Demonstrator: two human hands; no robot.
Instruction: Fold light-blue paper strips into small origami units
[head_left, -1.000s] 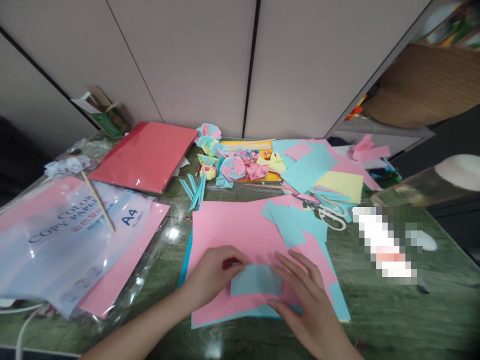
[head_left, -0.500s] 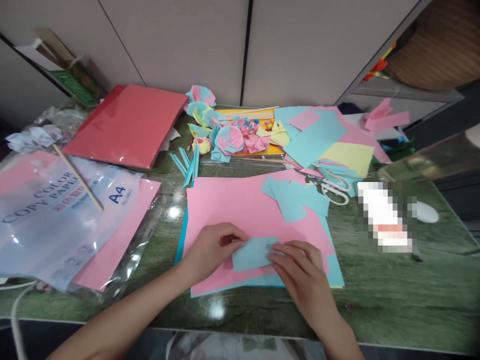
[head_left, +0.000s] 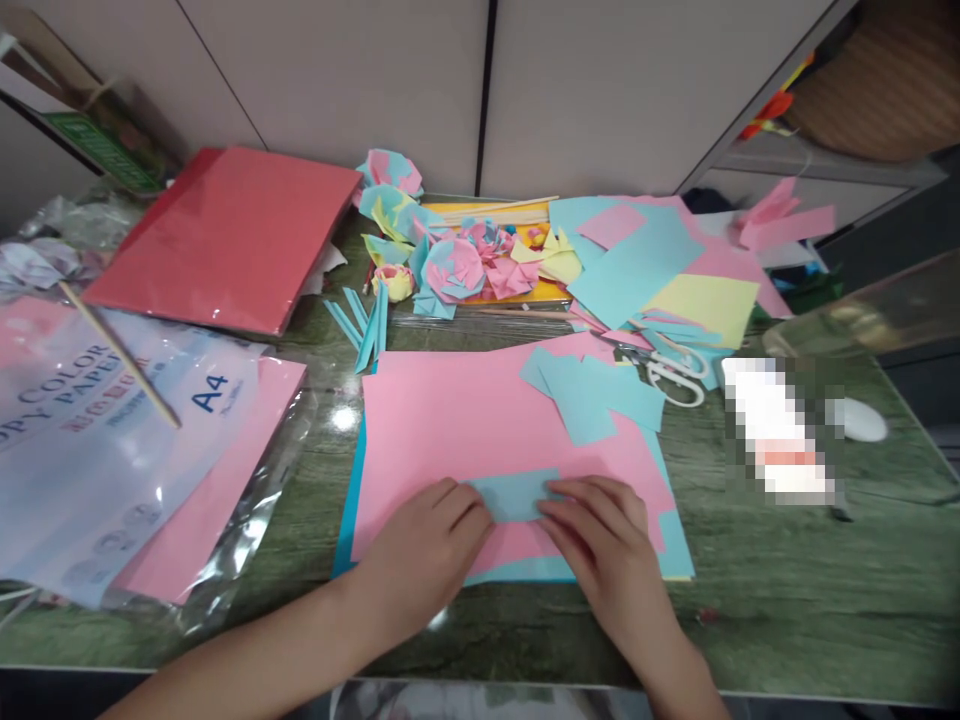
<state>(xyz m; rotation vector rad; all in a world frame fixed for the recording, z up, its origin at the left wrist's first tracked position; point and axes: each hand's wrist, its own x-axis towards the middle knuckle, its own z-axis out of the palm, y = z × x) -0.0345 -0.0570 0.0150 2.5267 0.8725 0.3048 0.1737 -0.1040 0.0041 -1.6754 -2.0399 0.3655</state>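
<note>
A small light-blue paper piece (head_left: 514, 492) lies on a large pink sheet (head_left: 450, 420) near the table's front edge. My left hand (head_left: 427, 545) rests on its left end, fingers bent and pressed together on the paper. The fingertips of my right hand (head_left: 600, 545) press on its right end. Both hands hold the piece down against the pink sheet, and its lower edge is hidden under my fingers. A darker blue sheet (head_left: 346, 510) shows beneath the pink one.
Loose blue cut-offs (head_left: 592, 395) lie on the pink sheet. White-handled scissors (head_left: 675, 370) and a blurred-out tube (head_left: 776, 430) are right. Folded paper flowers (head_left: 457, 265) and blue strips (head_left: 364, 320) lie behind. A red paper pack (head_left: 225, 235), A4 colour-paper bag (head_left: 97, 430) and wooden stick (head_left: 120, 355) are left.
The view tilted down. My hands drew closer together over the blue piece; less of it shows now and my fingers press it flatter on the pink sheet.
</note>
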